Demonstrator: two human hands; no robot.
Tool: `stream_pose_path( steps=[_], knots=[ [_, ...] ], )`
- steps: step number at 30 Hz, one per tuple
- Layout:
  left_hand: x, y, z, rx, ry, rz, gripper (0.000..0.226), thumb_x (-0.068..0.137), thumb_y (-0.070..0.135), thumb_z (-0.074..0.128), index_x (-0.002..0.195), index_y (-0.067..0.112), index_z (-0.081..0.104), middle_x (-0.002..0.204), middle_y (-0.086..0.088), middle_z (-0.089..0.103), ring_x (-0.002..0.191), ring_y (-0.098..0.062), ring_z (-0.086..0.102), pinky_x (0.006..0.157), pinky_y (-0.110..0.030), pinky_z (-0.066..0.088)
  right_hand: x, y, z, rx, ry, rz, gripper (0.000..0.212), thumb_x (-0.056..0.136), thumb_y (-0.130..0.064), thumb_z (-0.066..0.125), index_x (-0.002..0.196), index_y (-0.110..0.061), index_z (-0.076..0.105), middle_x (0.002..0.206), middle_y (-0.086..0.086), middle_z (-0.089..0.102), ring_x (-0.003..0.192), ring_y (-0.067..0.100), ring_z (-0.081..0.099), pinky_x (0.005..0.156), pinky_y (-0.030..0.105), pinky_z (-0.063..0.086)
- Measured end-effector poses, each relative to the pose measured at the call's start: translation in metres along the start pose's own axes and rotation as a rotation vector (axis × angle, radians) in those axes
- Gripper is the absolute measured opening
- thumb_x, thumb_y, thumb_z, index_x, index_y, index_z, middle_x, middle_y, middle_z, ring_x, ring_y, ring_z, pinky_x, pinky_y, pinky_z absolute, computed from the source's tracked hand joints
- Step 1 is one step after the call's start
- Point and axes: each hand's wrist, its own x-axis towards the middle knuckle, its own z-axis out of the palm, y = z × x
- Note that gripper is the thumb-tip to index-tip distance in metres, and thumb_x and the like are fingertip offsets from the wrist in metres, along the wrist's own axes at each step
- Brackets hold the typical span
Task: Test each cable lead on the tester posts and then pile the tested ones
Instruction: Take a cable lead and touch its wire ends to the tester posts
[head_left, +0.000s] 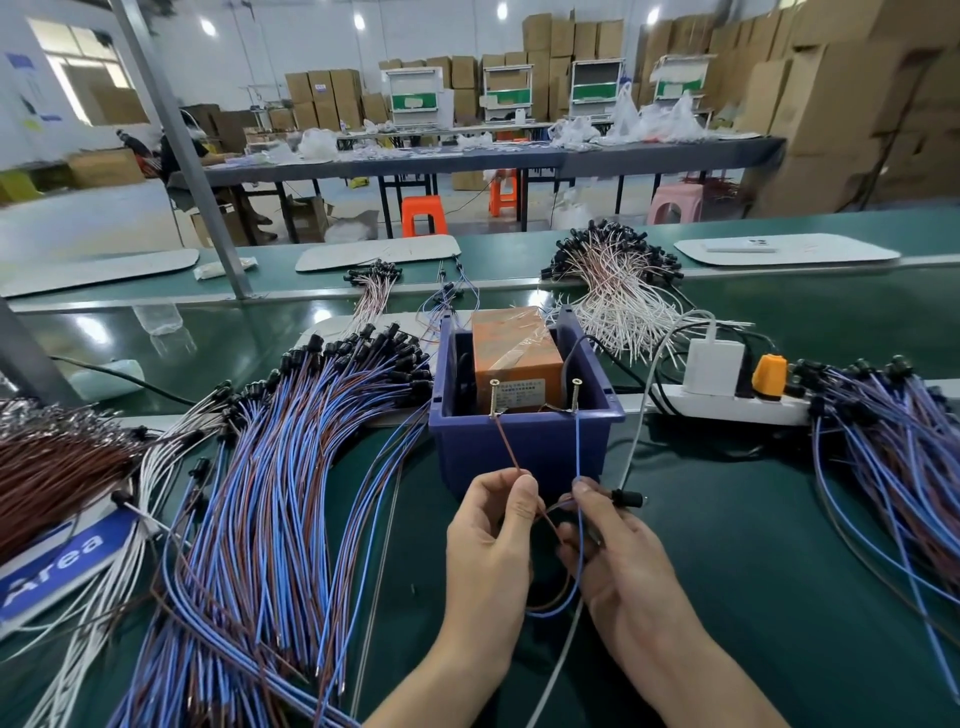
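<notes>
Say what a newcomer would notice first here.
The two hands at centre: the left hand pinches a brown lead and the right hand a blue lead, each meeting a screw post on the front rim of the blue bin. Next, the fan of blue and brown leads left of the bin, and a smaller heap at far right.

Beyond your green surface (753, 545) stand a long table (623, 156), orange stools (423, 213), stacked cartons (831, 104), a bright window (78, 67) and ceiling lights (358, 21).

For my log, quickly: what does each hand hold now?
Left hand: pinches the thin brown wire lead.
Right hand: pinches the thin blue wire lead.
</notes>
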Motion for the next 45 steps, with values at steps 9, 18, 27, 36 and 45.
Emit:
stream_pose_path(
  steps=[9,18,27,36,45],
  knots=[
    [0.0006,0.0012,-0.0005,-0.005,-0.004,-0.004,0.014,0.084,0.044,0.066,0.087,0.032,0.069,0.084,0.002,0.069,0.055,-0.004,0.053,0.054,-0.019,0.04,0.0005,0.0,0.0,-0.005,0.009,0.003,0.015,0.087,-0.018,0.07,0.1,-0.01,0.072,0.078,0.004,0.074,0.059,0.01,0.069,0.05,0.021,0.055],
    [0.0011,0.0007,-0.0014,-0.018,0.009,-0.021,0.015,0.085,0.044,0.066,0.088,0.029,0.069,0.082,0.002,0.068,0.052,-0.002,0.051,0.048,-0.017,0.039,0.0039,0.0013,-0.0002,0.015,0.007,0.011,0.015,0.082,-0.018,0.073,0.095,-0.011,0.073,0.078,0.006,0.072,0.057,0.012,0.066,0.052,0.024,0.056],
    [0.0016,0.0016,-0.0012,-0.007,0.003,-0.028,0.013,0.086,0.044,0.065,0.088,0.032,0.069,0.082,0.004,0.068,0.053,-0.002,0.052,0.047,-0.016,0.038,0.0019,-0.0002,0.0007,0.014,0.002,0.02,0.012,0.086,-0.016,0.07,0.097,-0.01,0.071,0.074,0.005,0.072,0.054,0.01,0.064,0.049,0.024,0.055],
    [0.0019,0.0012,-0.0008,-0.009,0.018,-0.015,0.024,0.085,0.045,0.065,0.094,0.024,0.068,0.082,0.003,0.067,0.054,-0.003,0.051,0.054,-0.02,0.039,0.0027,-0.0002,-0.0013,0.009,-0.008,0.016,0.014,0.09,-0.015,0.068,0.101,-0.008,0.07,0.078,0.006,0.072,0.056,0.01,0.064,0.052,0.023,0.056],
    [0.0018,0.0017,-0.0009,-0.01,0.008,-0.019,0.015,0.084,0.046,0.065,0.088,0.032,0.069,0.082,0.003,0.067,0.053,-0.003,0.051,0.053,-0.018,0.038,0.0036,0.0,-0.0006,0.018,0.002,0.014,0.011,0.091,-0.013,0.068,0.1,-0.007,0.07,0.078,0.007,0.072,0.056,0.011,0.064,0.051,0.024,0.055]
  ],
)
